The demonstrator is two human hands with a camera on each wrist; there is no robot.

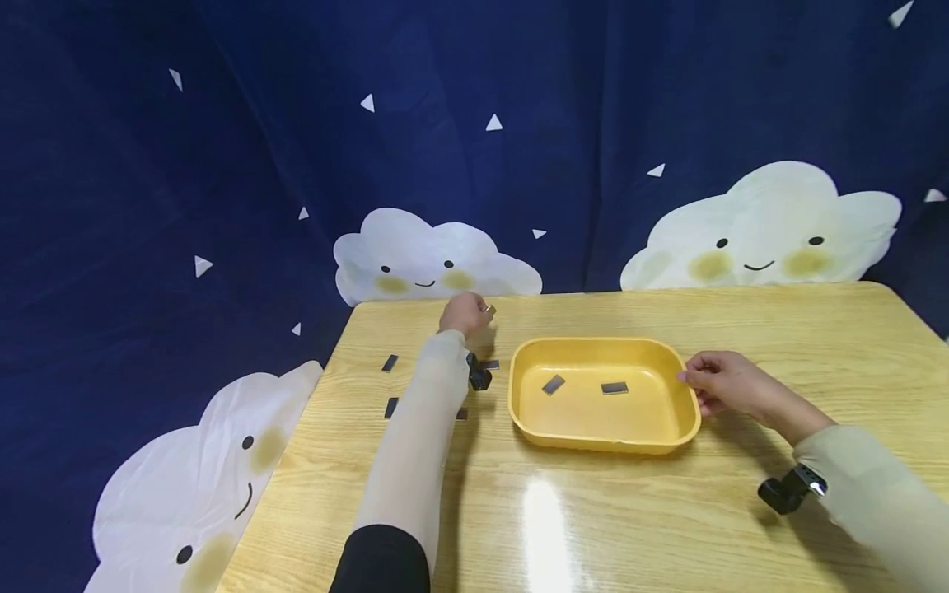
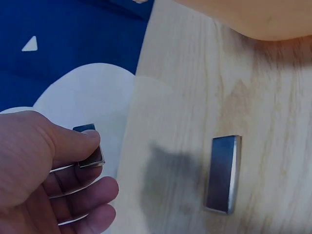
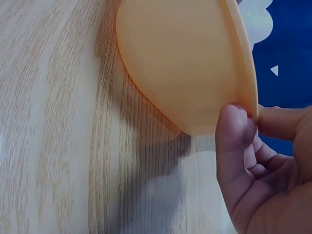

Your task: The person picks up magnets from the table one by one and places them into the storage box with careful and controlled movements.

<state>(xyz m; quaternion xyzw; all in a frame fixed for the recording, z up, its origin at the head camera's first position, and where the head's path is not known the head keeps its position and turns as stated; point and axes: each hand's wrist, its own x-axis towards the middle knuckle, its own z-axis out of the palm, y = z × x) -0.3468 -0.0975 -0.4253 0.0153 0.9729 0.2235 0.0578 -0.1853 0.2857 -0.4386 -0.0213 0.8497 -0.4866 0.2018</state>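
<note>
- Block point(image 2: 90, 159): pinched between thumb and finger of left hand point(image 1: 463, 314), above table's point(image 1: 815, 329) far side, left of tray.
- Tray point(image 1: 593, 420): right hand point(image 1: 726, 383) pinches its right rim, thumb against fingers.
- Two blocks point(image 1: 614, 388) inside, apart.
- Four others point(image 1: 390, 362) on table, around left forearm point(image 1: 415, 445).
</note>
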